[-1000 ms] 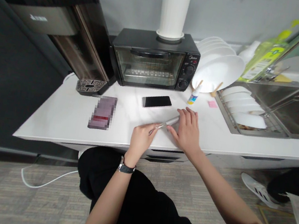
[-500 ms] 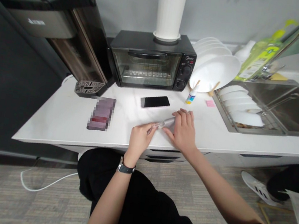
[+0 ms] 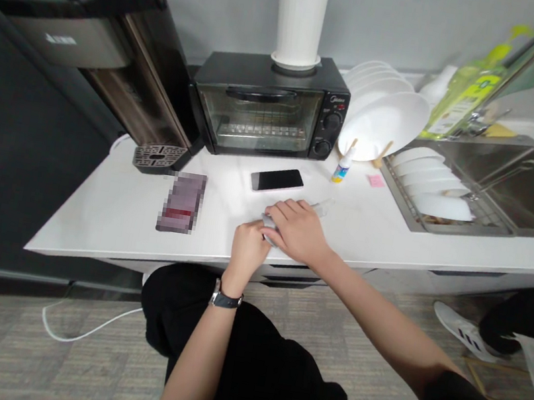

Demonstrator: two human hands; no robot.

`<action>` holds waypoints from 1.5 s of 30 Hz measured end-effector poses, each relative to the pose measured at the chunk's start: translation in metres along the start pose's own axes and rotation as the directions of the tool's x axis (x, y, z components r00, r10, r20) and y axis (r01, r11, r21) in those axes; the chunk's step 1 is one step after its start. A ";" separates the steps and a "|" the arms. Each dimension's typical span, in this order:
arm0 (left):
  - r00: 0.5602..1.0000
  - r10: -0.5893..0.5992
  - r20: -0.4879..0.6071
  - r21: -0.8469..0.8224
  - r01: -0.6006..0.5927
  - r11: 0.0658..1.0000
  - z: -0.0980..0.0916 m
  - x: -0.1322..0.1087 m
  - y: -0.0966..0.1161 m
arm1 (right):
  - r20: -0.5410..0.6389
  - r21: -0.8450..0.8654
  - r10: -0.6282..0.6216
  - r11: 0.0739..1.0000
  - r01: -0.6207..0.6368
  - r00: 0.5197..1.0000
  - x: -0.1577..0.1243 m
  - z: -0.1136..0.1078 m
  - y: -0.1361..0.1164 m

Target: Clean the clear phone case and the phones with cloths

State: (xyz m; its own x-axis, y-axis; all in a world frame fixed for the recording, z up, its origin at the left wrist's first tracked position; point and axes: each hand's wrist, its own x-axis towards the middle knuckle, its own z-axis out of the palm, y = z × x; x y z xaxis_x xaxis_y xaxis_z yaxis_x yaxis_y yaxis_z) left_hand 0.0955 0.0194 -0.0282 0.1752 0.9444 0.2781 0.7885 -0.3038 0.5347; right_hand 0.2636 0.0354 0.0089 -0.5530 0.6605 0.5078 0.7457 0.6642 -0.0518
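My left hand (image 3: 249,245) is closed at the front of the counter, gripping one end of a clear plastic piece (image 3: 322,207) whose exact kind I cannot make out. Over the piece lies my right hand (image 3: 296,230), fingers curled around a grey, cloth-like wipe (image 3: 270,221) and touching my left fingers. The far end of the clear piece sticks out past my right hand. Just behind the hands, a phone (image 3: 277,180) lies with its dark screen up. A small white bottle (image 3: 343,167) with a blue and yellow label stands farther right.
Left on the white counter (image 3: 94,214) lies a blurred-out purple item (image 3: 183,202). Behind stand a water dispenser (image 3: 163,87) and a toaster oven (image 3: 264,116). White plates (image 3: 383,127), a pink square (image 3: 376,181) and a sink (image 3: 529,192) with bowls are rightward. Another person's shoe (image 3: 463,331) shows on the floor.
My right hand has slid left along the clear piece with the grey wipe, up against my left hand. The piece's far end now shows beyond it. My left hand keeps its grip.
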 end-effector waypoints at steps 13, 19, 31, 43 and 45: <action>1.000 0.031 -0.004 -0.040 -0.031 0.999 0.002 0.000 0.002 | 0.076 -0.096 0.195 0.978 -0.187 0.978 0.004 0.005 0.004; 1.000 0.011 0.004 -0.011 -0.011 1.000 -0.001 0.000 -0.002 | 0.162 -0.068 0.127 0.991 -0.117 0.979 0.013 0.006 0.000; 1.000 0.018 -0.018 -0.097 -0.019 0.995 0.001 -0.001 -0.003 | 0.140 -0.114 0.206 0.975 -0.191 0.968 0.008 0.004 -0.001; 0.998 0.067 -0.016 -0.244 -0.069 0.967 -0.002 -0.004 0.000 | 0.228 -0.248 0.420 0.897 -0.365 0.878 -0.006 -0.022 0.026; 0.998 0.058 -0.025 -0.292 -0.063 0.954 -0.001 -0.004 0.000 | 0.219 -0.285 0.479 0.865 -0.413 0.850 -0.010 -0.024 0.034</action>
State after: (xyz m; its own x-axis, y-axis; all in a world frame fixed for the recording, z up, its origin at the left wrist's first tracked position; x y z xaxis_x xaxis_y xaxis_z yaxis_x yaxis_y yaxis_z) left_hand 0.0937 0.0156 -0.0284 0.2055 0.9217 0.3289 0.5696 -0.3859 0.7257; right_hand 0.3037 0.0428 0.0224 -0.1948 0.9562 0.2185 0.9794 0.2017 -0.0096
